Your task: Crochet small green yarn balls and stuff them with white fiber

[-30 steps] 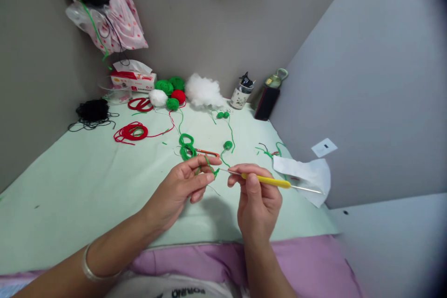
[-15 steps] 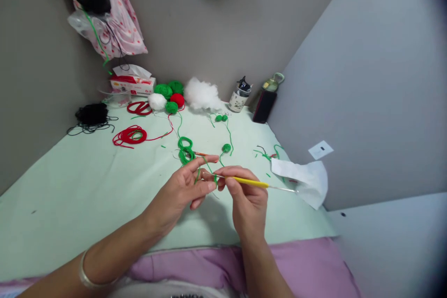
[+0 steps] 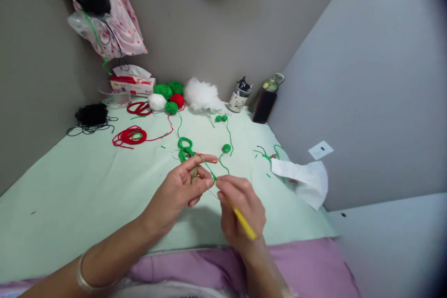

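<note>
My left hand point(image 3: 178, 193) pinches a small piece of green yarn work point(image 3: 214, 178) between thumb and fingertips, its index finger stretched out. A green yarn strand point(image 3: 206, 164) runs over that finger down to the pinch. My right hand point(image 3: 242, 209) is closed around the yellow handle of a crochet hook point(image 3: 245, 224), its fingertips close to the left ones. The hook's tip is hidden at the fingers, and its rear end is blurred. Just beyond the left hand lie green loops point(image 3: 185, 143). A small green ball point(image 3: 226, 148) with a yarn tail lies past the right hand.
Yarn balls point(image 3: 163, 91), white stuffing point(image 3: 202, 94), a tissue box point(image 3: 133, 84), a pen cup point(image 3: 239, 98) and a bottle point(image 3: 267, 100) line the back wall. Red yarn point(image 3: 130, 136) and black yarn point(image 3: 91, 115) lie left. White paper point(image 3: 307, 179) lies right.
My right hand has turned, swinging the crochet hook's handle from nearly level to steeply down toward me. The left hand has shifted slightly left, still pinching the yarn.
</note>
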Action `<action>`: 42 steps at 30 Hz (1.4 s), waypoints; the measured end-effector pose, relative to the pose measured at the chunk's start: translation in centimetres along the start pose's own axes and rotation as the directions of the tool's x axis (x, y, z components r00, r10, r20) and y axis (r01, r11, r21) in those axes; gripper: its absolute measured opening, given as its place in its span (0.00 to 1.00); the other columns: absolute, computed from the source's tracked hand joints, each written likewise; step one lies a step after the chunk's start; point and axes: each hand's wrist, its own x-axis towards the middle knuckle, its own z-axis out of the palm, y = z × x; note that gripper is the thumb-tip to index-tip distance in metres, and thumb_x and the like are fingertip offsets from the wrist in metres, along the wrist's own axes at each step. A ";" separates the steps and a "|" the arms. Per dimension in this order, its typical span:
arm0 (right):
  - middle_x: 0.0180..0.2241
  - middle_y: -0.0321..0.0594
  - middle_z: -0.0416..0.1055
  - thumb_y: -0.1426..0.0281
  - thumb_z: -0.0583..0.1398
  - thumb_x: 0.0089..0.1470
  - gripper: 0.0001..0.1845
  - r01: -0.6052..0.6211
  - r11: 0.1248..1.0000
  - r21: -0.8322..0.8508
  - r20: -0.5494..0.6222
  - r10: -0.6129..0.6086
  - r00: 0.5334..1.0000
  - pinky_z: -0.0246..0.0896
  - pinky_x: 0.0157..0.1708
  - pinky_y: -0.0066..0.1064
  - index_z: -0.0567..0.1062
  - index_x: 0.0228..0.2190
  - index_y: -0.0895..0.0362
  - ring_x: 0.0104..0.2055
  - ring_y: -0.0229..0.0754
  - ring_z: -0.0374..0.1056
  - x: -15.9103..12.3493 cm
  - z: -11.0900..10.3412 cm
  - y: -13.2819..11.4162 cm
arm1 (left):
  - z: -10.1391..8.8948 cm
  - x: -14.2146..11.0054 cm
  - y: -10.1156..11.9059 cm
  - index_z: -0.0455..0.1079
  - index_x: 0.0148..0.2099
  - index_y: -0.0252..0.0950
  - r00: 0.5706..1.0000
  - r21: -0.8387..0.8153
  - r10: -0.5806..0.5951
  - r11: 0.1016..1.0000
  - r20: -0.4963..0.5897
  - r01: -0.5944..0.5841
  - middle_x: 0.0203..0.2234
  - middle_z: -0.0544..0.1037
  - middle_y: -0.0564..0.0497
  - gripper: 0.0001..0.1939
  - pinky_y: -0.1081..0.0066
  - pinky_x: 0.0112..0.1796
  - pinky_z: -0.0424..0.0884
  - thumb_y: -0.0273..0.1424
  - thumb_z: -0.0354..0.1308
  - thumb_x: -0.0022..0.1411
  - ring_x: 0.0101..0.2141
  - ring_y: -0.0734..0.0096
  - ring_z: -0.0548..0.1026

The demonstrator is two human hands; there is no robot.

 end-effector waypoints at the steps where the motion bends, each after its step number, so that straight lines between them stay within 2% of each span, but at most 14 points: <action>1: 0.44 0.45 0.78 0.81 0.58 0.62 0.21 0.065 0.995 -0.076 0.006 -0.065 0.998 0.74 0.42 0.35 0.77 0.52 0.51 0.46 0.45 0.76 -0.1 0.1 0.0 | 0.1 0.0 -0.1 0.73 0.57 0.39 1.000 -0.041 -0.024 0.999 0.013 0.024 0.28 0.68 0.58 0.24 0.77 0.22 0.51 0.36 0.70 0.60 0.21 0.84 0.56; 3: 0.46 0.46 0.77 0.80 0.59 0.62 0.22 0.075 0.993 -0.088 -0.033 -0.078 0.996 0.75 0.42 0.36 0.77 0.53 0.50 0.47 0.46 0.76 -0.2 0.4 0.1 | 0.0 0.2 -0.3 0.73 0.58 0.37 0.993 -0.132 -0.099 0.986 0.057 0.106 0.25 0.66 0.59 0.26 0.78 0.21 0.49 0.37 0.71 0.59 0.19 0.86 0.53; 6: 0.40 0.43 0.77 0.76 0.56 0.66 0.15 -0.162 0.966 0.202 -0.136 0.191 0.972 0.74 0.36 0.36 0.79 0.46 0.51 0.39 0.43 0.75 0.2 0.5 0.1 | -0.2 0.4 -0.3 0.74 0.55 0.34 0.983 -0.200 -0.162 0.964 0.089 0.177 0.23 0.62 0.61 0.23 0.79 0.21 0.47 0.34 0.71 0.59 0.19 0.87 0.49; 8: 0.35 0.41 0.77 0.74 0.55 0.67 0.13 -0.300 0.846 0.442 -0.117 0.386 0.915 0.72 0.32 0.34 0.80 0.40 0.52 0.33 0.40 0.72 0.7 0.5 0.2 | -0.3 0.6 -0.2 0.75 0.54 0.35 0.987 -0.196 -0.140 0.969 0.074 0.152 0.23 0.62 0.61 0.20 0.79 0.20 0.47 0.32 0.70 0.60 0.18 0.87 0.48; 10: 0.35 0.41 0.77 0.72 0.56 0.67 0.12 -0.350 0.737 0.578 -0.051 0.462 0.886 0.70 0.31 0.33 0.81 0.38 0.52 0.33 0.40 0.72 1.0 0.6 0.2 | -0.3 0.5 -0.2 0.76 0.53 0.37 0.993 -0.165 -0.096 0.981 0.065 0.106 0.25 0.65 0.60 0.18 0.79 0.20 0.47 0.31 0.69 0.61 0.18 0.88 0.50; 13: 0.37 0.42 0.79 0.71 0.59 0.66 0.10 -0.365 0.711 0.601 0.010 0.450 0.893 0.71 0.33 0.32 0.82 0.39 0.51 0.37 0.41 0.73 1.2 0.7 0.3 | -0.1 0.3 -0.3 0.78 0.51 0.39 0.997 -0.101 -0.043 0.994 0.057 0.049 0.29 0.70 0.57 0.16 0.79 0.20 0.50 0.32 0.69 0.61 0.20 0.86 0.52; 20: 0.36 0.39 0.79 0.73 0.58 0.66 0.10 -0.376 0.764 0.524 -0.022 0.453 0.891 0.71 0.32 0.31 0.81 0.39 0.52 0.32 0.37 0.72 1.0 0.5 0.0 | -0.4 0.3 -0.5 0.79 0.50 0.40 0.999 0.002 -0.027 1.000 0.037 0.027 0.31 0.72 0.56 0.13 0.79 0.24 0.56 0.34 0.67 0.63 0.21 0.86 0.57; 23: 0.37 0.40 0.78 0.77 0.58 0.65 0.13 -0.303 0.876 0.376 -0.046 0.344 0.938 0.73 0.35 0.33 0.80 0.42 0.51 0.36 0.40 0.74 0.6 0.8 0.1 | -0.3 0.5 -0.8 0.80 0.50 0.39 1.000 -0.015 -0.021 1.000 -0.001 0.021 0.32 0.73 0.56 0.13 0.79 0.23 0.54 0.34 0.69 0.62 0.20 0.88 0.58; 25: 0.41 0.42 0.78 0.80 0.59 0.63 0.17 -0.184 0.968 0.169 -0.072 0.198 0.978 0.74 0.39 0.36 0.80 0.46 0.50 0.41 0.43 0.75 0.0 1.1 0.2 | -0.1 0.5 -1.0 0.79 0.51 0.38 0.999 -0.067 -0.029 0.997 -0.020 0.028 0.29 0.71 0.57 0.17 0.80 0.22 0.52 0.34 0.71 0.60 0.19 0.88 0.57; 28: 0.46 0.45 0.77 0.82 0.61 0.61 0.22 -0.024 0.999 -0.044 -0.086 0.020 0.996 0.74 0.42 0.36 0.79 0.51 0.49 0.45 0.44 0.75 -0.4 1.3 0.3 | 0.0 0.6 -1.4 0.78 0.53 0.37 0.994 -0.203 -0.107 0.973 0.018 0.109 0.25 0.67 0.59 0.20 0.80 0.20 0.50 0.33 0.72 0.59 0.18 0.89 0.52; 31: 0.41 0.43 0.77 0.81 0.59 0.63 0.18 -0.149 0.978 0.146 -0.128 0.168 0.978 0.73 0.38 0.35 0.80 0.47 0.50 0.41 0.42 0.75 -0.1 0.8 0.4 | -0.4 0.7 -1.3 0.80 0.51 0.35 0.983 -0.312 -0.170 0.932 0.066 0.182 0.24 0.64 0.60 0.17 0.82 0.19 0.48 0.29 0.71 0.59 0.18 0.90 0.48; 35: 0.32 0.36 0.75 0.74 0.58 0.66 0.12 -0.365 0.759 0.539 -0.115 0.496 0.860 0.68 0.31 0.31 0.82 0.39 0.50 0.29 0.36 0.70 0.6 0.1 0.4 | -0.6 0.6 -0.9 0.82 0.43 0.34 0.991 -0.312 -0.131 0.941 0.030 0.134 0.24 0.65 0.59 0.10 0.82 0.19 0.50 0.26 0.71 0.58 0.17 0.91 0.48; 38: 0.35 0.37 0.77 0.71 0.60 0.66 0.10 -0.418 0.634 0.650 0.011 0.543 0.840 0.68 0.32 0.30 0.83 0.38 0.50 0.32 0.36 0.71 0.8 0.4 0.4 | -0.2 0.5 -0.8 0.82 0.48 0.39 0.995 -0.228 -0.095 0.968 0.037 0.101 0.29 0.69 0.57 0.13 0.82 0.20 0.52 0.28 0.70 0.59 0.18 0.90 0.54; 42: 0.38 0.39 0.80 0.70 0.61 0.66 0.09 -0.446 0.626 0.639 0.066 0.533 0.844 0.68 0.36 0.30 0.83 0.39 0.50 0.36 0.37 0.72 0.7 0.8 0.7 | 0.0 0.4 -0.9 0.80 0.53 0.42 0.997 -0.129 -0.071 0.989 0.042 0.076 0.32 0.71 0.55 0.18 0.80 0.21 0.53 0.30 0.70 0.60 0.20 0.89 0.57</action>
